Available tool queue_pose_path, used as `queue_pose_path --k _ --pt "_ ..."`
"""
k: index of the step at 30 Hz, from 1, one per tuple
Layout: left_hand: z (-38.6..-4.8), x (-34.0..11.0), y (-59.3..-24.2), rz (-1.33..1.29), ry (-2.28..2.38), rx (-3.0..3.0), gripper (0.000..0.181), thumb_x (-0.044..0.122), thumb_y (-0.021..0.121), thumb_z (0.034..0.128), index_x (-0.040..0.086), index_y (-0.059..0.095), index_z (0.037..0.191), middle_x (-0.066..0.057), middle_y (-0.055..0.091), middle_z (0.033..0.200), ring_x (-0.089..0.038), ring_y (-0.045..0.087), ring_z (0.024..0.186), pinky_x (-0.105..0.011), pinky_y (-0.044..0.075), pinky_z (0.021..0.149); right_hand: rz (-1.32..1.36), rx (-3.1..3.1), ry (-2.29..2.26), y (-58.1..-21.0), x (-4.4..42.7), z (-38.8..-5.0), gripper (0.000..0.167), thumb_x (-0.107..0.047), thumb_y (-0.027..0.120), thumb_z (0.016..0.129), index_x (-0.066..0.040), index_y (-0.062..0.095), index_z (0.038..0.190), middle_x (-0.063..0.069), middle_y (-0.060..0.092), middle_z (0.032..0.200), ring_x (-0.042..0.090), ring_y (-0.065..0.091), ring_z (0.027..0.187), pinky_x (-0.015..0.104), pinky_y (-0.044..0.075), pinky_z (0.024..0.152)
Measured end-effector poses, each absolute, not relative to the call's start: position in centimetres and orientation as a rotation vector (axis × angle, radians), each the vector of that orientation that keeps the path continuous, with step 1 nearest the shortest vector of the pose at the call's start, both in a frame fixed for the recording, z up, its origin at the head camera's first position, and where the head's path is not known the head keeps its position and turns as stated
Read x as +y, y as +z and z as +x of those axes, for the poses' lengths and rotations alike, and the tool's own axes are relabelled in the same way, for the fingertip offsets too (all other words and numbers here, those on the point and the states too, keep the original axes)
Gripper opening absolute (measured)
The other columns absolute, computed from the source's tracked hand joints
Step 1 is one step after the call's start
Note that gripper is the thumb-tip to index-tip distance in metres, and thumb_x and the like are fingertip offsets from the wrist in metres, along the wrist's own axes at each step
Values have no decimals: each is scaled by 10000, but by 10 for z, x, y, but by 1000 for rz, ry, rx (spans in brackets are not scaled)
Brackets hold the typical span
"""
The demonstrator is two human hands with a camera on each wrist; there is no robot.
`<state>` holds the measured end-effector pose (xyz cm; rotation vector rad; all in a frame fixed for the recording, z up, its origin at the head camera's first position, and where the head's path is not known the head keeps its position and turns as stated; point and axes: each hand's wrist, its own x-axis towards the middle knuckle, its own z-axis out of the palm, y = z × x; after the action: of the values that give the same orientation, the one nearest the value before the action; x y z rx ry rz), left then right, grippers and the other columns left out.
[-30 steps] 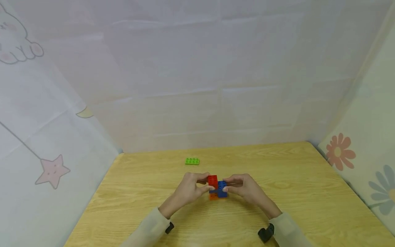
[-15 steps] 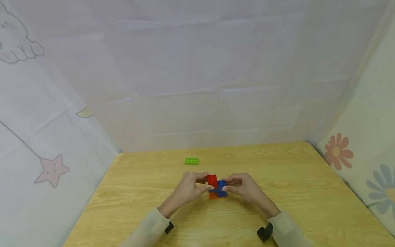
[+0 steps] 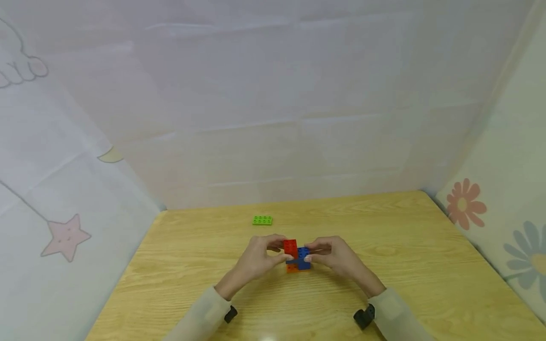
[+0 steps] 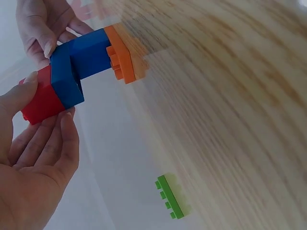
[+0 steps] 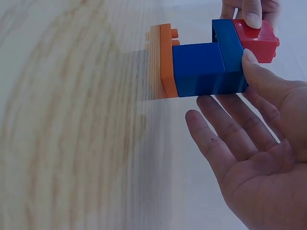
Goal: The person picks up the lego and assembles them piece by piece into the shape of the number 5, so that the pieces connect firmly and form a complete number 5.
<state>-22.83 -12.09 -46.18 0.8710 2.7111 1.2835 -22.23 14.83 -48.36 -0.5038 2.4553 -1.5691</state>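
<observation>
A stack of joined bricks stands on the table: a flat orange brick [image 5: 167, 62] at the bottom, a blue block [image 5: 199, 69] on one part of it, a flat blue brick [image 4: 65, 76] above that, jutting sideways, and a red block [image 4: 44, 98] on the jutting part. The left hand [image 3: 256, 260] pinches the red block between thumb and fingers. From the other side the right hand [image 3: 341, 260] holds the blue bricks, its thumb on the flat blue one in the right wrist view.
A flat green brick [image 3: 262, 220] lies on the wooden table [image 3: 204, 237] behind the stack, a little to the left. Pale printed cloth [image 3: 256, 118] rises along the table's back and sides. Dark devices are strapped at both wrists.
The whole head view has shifted slightly. Both hands keep their hold, and the stack looks the same as before.
</observation>
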Motion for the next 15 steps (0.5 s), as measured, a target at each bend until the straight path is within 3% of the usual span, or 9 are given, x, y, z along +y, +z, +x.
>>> queue_pose_path --k 15 --pt "-238 -124 -459 986 1279 2698 417 304 845 912 123 741 1273 -8 794 1188 -232 754 1029 -399 639 888 -515 2460 -1556 -485 148 -225 361 -338 809 936 -145 773 1240 84 772 1206 248 764 1084 381 644 911"
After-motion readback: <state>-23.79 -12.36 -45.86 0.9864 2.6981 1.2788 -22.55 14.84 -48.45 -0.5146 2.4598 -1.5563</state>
